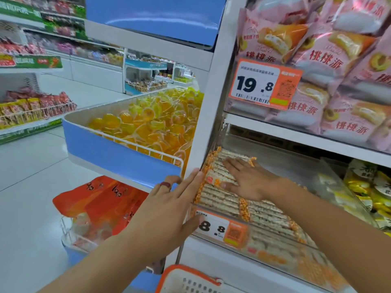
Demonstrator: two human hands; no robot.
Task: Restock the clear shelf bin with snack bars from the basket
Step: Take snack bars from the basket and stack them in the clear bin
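Right hand (246, 178) lies flat, fingers spread, on stacked snack bars (220, 197) inside clear shelf bin (330, 269). Left hand (169, 205), fingers straight, touches the bin's left edge.

The snack bars (220, 187) are wrapped in white with orange speckled ends. The basket (186, 279) is rimmed in orange, with white perforated walls. The price tag (220, 228) is printed black on white, edged orange.

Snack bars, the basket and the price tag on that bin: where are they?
snack bars (220, 199): head view, on the wrappers near the bin's front.
basket (169, 273): head view, on its orange rim.
price tag (213, 227): head view, on the printed digits.
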